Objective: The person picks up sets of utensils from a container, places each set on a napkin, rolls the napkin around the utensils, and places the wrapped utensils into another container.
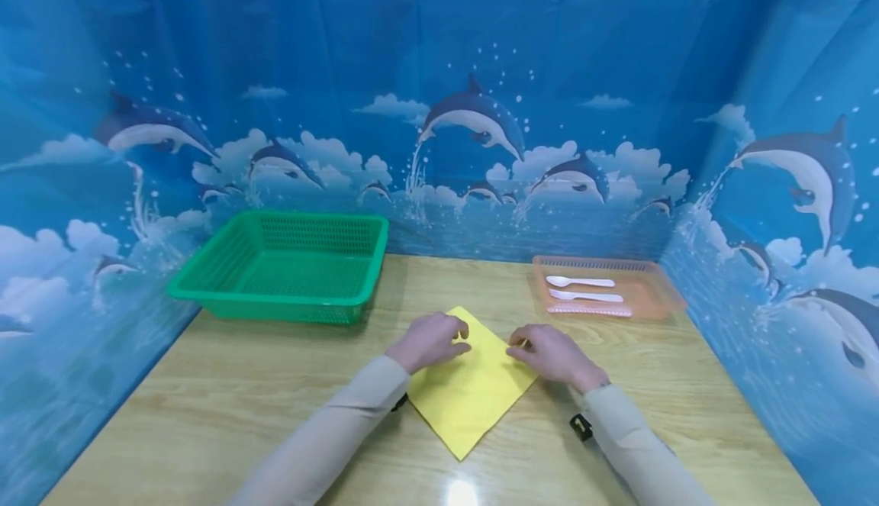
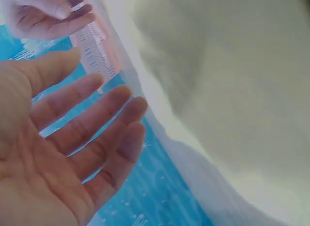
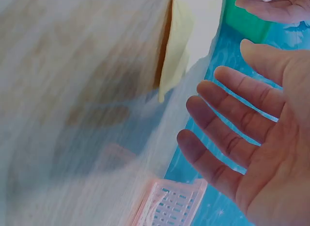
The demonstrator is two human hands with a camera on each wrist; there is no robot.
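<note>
A yellow folded cloth (image 1: 474,395) lies flat on the table, turned so one corner points toward me. Over its upper left edge is my left hand (image 1: 431,340), fingers loosely bent and nothing in them. My right hand (image 1: 552,353) hovers by its right corner, also holding nothing. In the left wrist view the left hand (image 2: 72,134) shows relaxed, slightly spread fingers. The right wrist view shows the right hand (image 3: 252,124) much the same, apart from the edge of the yellow cloth (image 3: 177,46).
A green plastic basket (image 1: 281,311) stands at the back left. At the back right is a shallow orange tray (image 1: 652,296) holding a white spoon (image 1: 580,282), a white fork (image 1: 586,296) and another pale utensil (image 1: 590,310). A blue dolphin-print curtain (image 1: 439,33) encloses the wooden table (image 1: 240,384).
</note>
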